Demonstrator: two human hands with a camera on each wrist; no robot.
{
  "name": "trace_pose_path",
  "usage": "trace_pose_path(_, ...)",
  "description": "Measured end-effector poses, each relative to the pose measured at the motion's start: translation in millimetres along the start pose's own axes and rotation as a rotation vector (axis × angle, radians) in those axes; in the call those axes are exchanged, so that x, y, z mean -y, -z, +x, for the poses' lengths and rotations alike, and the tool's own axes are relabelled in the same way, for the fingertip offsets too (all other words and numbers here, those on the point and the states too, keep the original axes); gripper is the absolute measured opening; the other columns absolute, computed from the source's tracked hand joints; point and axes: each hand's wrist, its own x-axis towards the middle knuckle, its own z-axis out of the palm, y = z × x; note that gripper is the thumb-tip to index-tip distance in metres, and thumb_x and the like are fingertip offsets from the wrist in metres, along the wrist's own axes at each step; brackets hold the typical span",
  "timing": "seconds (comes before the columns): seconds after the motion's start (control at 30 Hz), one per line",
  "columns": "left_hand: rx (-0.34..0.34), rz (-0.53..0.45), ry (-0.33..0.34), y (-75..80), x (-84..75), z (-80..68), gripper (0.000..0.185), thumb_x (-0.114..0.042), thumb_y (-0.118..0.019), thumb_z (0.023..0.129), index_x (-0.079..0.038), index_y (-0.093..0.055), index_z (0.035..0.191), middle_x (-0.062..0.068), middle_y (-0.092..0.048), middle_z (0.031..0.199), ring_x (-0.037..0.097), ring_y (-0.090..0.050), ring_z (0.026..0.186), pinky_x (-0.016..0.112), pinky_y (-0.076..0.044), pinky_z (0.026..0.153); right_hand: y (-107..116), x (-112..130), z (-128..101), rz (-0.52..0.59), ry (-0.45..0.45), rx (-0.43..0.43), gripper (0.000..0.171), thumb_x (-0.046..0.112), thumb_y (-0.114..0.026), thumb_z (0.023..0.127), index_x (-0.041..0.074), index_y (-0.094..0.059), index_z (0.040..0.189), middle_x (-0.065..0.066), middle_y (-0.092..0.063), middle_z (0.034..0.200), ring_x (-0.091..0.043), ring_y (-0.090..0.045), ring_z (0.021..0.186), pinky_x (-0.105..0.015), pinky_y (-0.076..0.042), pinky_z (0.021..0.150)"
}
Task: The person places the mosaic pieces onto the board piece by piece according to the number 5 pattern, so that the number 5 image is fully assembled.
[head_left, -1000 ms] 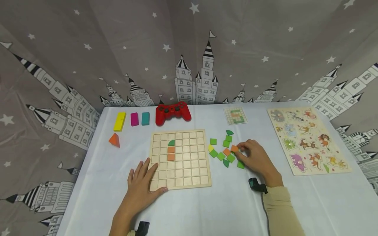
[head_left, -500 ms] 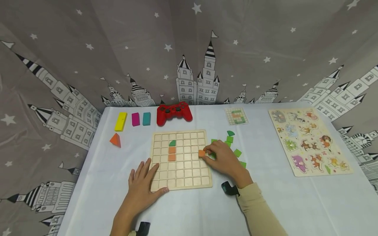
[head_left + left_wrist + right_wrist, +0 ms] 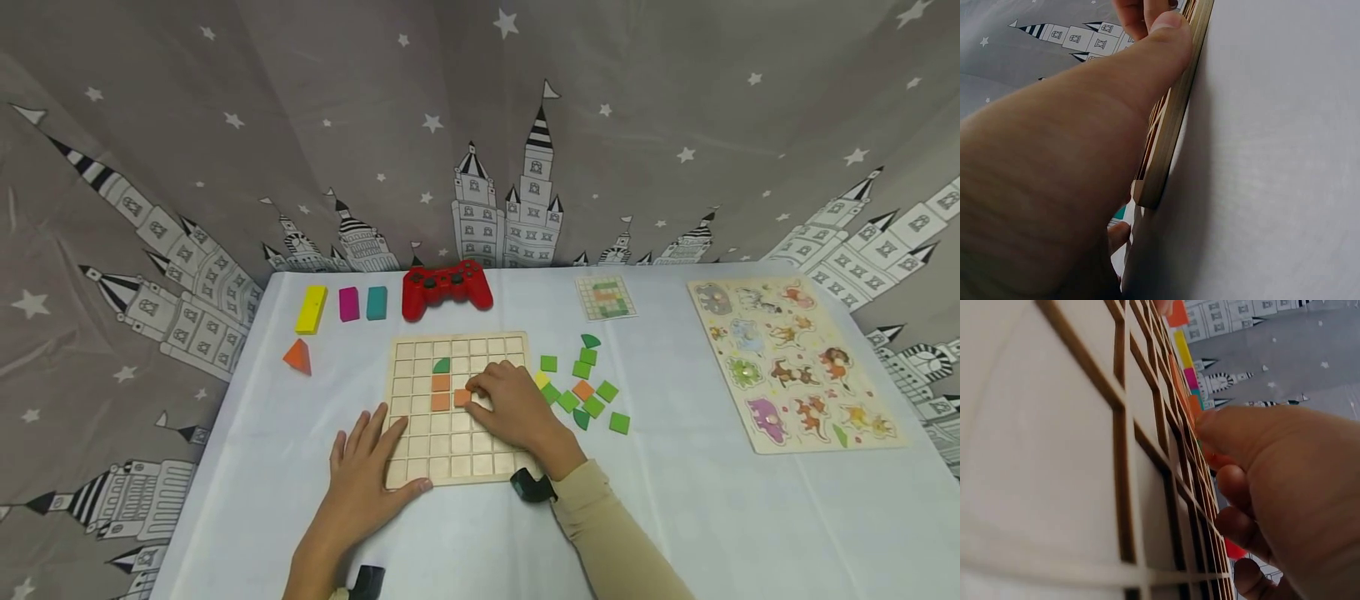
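A wooden grid board lies on the white table. Two orange square tiles and a green quarter-round tile sit in one column of its cells. My right hand pinches another orange square tile between thumb and fingers over the board, just right of the lower orange tile. My left hand rests on the board's lower left corner with its fingers spread; in the left wrist view its thumb lies along the board's edge. The cells under my right hand are hidden.
Loose green tiles, an orange tile and a partly hidden yellow one lie right of the board. Behind are a pattern card, a red game controller and coloured blocks. An animal puzzle board lies far right.
My right hand has picked up an orange tile from the loose pile and carried it left, over the board. My left hand has stayed on the board's corner.
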Motion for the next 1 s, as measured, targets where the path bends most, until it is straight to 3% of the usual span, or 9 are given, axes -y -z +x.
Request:
trace_pose_path(0.57, -0.005, -0.004, -0.009, 1.6, 0.5, -1.1, 0.100, -0.068, -0.076, 0.076, -0.017, -0.042, 0.156, 0.017, -0.021, 0.169, 0.042, -0.011, 0.156, 0.069, -0.006, 0.121, -6, 10, 1, -0.047, -0.020, 0.001, 0.021, 0.035, -0.071, 0.095, 0.019, -0.076, 0.108, 0.008, -0.062, 0.089, -0.011, -0.052, 0.086, -0.030, -0.045, 0.079)
trace_pose_path(1.0, -0.004, 0.007, -0.006, 1.5, -0.5, -0.2, 0.100, -0.067, -0.076, 0.076, -0.017, -0.043, 0.156, 0.017, -0.022, 0.169, 0.042, -0.011, 0.156, 0.070, -0.006, 0.121, -10, 12, 1, 0.001, -0.037, -0.043, 0.019, 0.032, -0.074, 0.094, 0.018, -0.078, 0.105, 0.009, -0.063, 0.084, -0.010, -0.052, 0.081, -0.032, -0.045, 0.080)
